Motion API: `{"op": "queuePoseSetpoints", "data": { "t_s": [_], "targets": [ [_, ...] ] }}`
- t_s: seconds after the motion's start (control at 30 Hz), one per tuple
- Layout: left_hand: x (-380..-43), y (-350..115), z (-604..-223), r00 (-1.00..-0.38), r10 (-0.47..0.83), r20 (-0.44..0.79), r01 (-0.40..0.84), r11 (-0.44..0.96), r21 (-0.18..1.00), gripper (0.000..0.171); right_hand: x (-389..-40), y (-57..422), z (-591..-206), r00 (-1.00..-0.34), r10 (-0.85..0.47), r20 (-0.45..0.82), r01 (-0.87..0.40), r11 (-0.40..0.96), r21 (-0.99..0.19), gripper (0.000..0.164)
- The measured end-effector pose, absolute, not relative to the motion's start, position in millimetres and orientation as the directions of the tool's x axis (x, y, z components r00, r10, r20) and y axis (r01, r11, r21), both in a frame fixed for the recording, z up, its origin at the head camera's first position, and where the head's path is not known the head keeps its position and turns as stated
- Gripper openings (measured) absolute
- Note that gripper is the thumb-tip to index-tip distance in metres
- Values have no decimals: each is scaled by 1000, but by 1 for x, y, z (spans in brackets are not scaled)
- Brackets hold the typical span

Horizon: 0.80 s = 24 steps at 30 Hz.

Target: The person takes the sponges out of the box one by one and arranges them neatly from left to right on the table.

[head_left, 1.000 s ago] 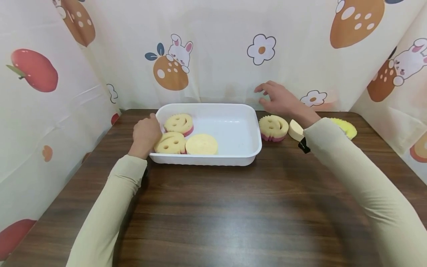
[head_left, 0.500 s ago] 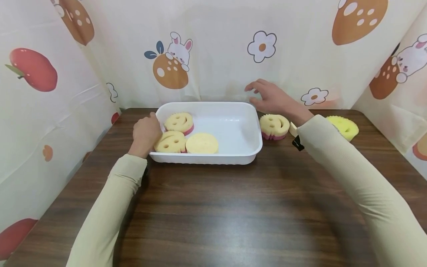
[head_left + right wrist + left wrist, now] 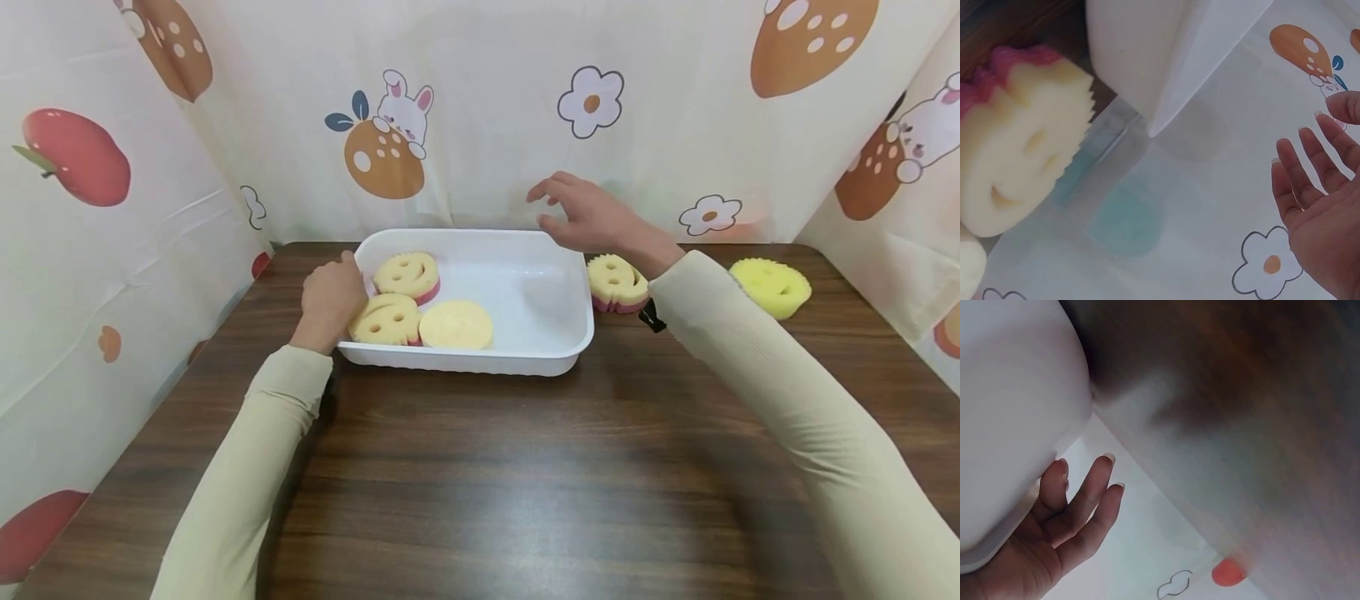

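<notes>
While three sponges already sit in the tray, more sponges remain outside; my right hand hangs empty, fingers parted; my left hand touches its rim, grip unclear.

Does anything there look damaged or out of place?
Nothing visibly spilled or damaged. One smiley piece in the white tray looks upside down from the head view, its mouth above its eyes; the round piece beside it shows no face.
</notes>
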<state>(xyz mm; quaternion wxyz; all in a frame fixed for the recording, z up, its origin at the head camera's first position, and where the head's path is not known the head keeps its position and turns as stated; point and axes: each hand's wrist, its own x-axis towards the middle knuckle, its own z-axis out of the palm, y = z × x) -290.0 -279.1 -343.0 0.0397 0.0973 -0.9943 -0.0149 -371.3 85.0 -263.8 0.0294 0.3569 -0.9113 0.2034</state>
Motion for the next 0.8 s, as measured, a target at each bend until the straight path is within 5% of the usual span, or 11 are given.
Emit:
{"op": "queuePoseSetpoints", "data": {
  "t_s": [0.8],
  "targets": [
    [-289, -278, -343, -976, -209, 62, -206, 977, 57, 43, -364, 41, -256, -681, -693, 235, -722, 582, -375, 36]
  ]
}}
